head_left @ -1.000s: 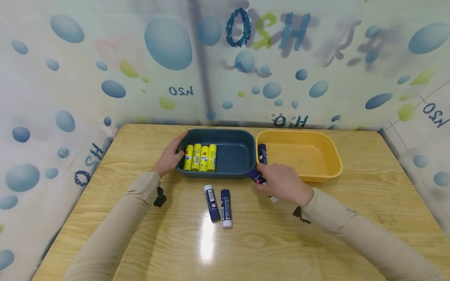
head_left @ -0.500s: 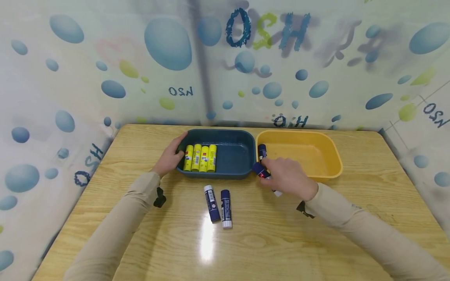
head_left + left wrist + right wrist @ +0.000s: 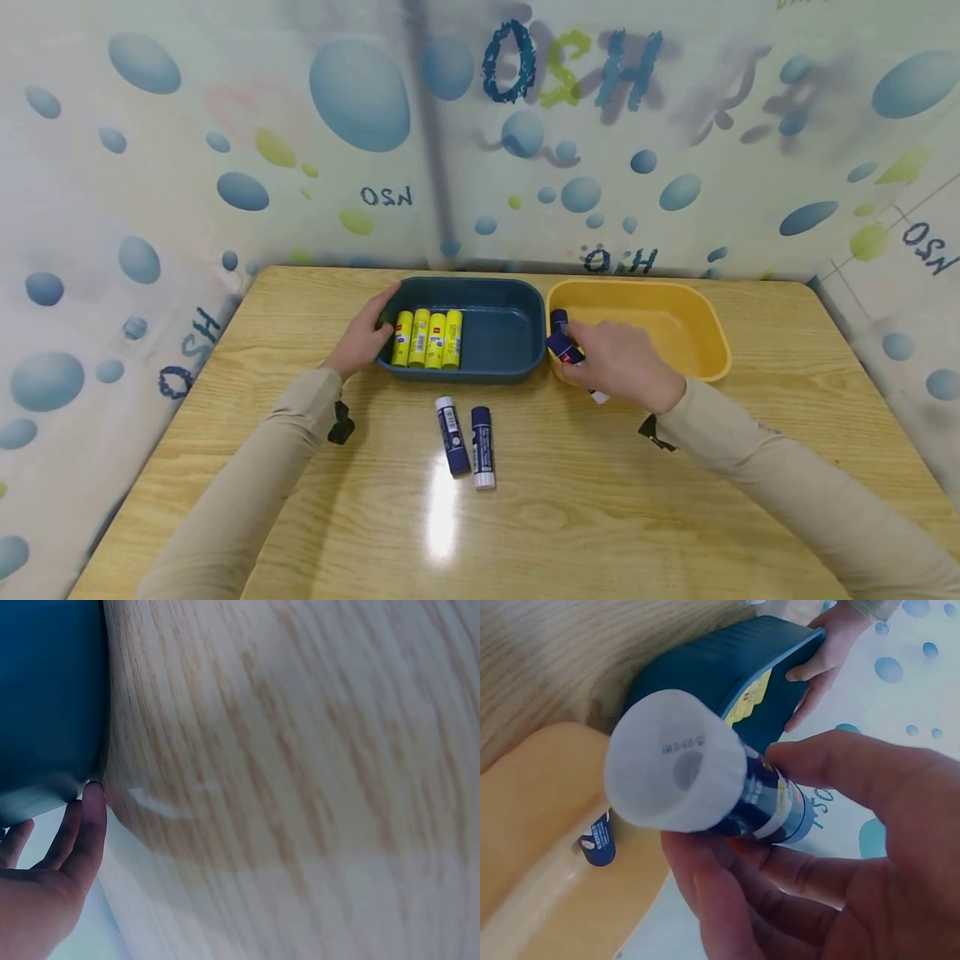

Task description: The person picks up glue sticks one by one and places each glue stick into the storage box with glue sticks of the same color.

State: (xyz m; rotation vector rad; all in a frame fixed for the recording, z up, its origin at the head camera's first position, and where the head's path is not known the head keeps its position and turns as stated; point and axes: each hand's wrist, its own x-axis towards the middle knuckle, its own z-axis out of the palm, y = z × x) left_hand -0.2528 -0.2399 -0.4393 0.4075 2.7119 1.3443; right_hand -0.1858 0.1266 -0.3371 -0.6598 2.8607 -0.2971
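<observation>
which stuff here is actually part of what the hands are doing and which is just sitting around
In hand:
- right hand grips a blue glue stick at the yellow tray
- blue stick already in that tray
- left hand holds the blue tray
- two blue sticks on the table

Lying about:
- four yellow glue sticks in the blue tray
- bubble-print backdrop

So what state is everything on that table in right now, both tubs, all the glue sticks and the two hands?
Blue tub: holds four yellow glue sticks lying side by side.
Yellow tub: one blue glue stick inside, by its left wall.
Held blue glue stick: capped, gripped over the yellow tub's rim.
Two blue glue sticks: lying loose on the table.
Left hand: holds the blue tub's left end.
Right hand: grips the held stick.
</observation>
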